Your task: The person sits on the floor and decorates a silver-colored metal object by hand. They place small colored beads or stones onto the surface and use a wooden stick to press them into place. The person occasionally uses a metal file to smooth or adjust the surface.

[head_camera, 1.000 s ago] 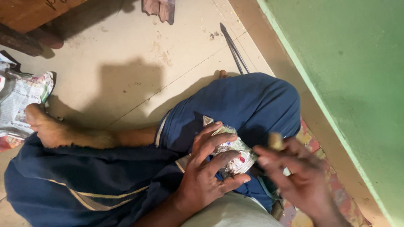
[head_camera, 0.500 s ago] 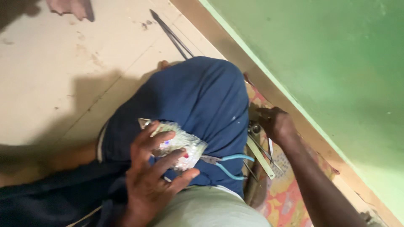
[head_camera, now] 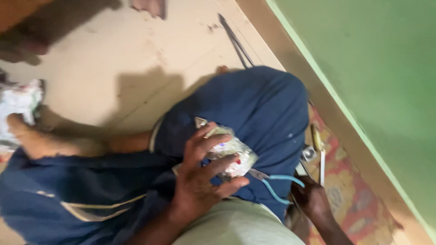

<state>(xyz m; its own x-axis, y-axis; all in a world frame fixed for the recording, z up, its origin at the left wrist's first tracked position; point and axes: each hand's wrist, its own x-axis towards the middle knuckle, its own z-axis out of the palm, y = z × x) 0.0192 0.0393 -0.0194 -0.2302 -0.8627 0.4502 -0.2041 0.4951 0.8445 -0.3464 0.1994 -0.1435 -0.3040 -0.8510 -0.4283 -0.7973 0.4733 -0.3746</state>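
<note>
On blue-clad lap, left hand (head_camera: 200, 181) clasps crinkled packet (head_camera: 231, 154); contents unclear.

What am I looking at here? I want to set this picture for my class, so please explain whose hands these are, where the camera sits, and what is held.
No machine: a person seated on the floor films from a head-worn camera looking down at their own lap. The left hand presses a pale crumpled packet against the blue-trousered knee. The right hand reaches low beside the patterned mat, near blue-handled pliers and small metal tools; its grip is blurred. A green wall stands on the right.
</note>
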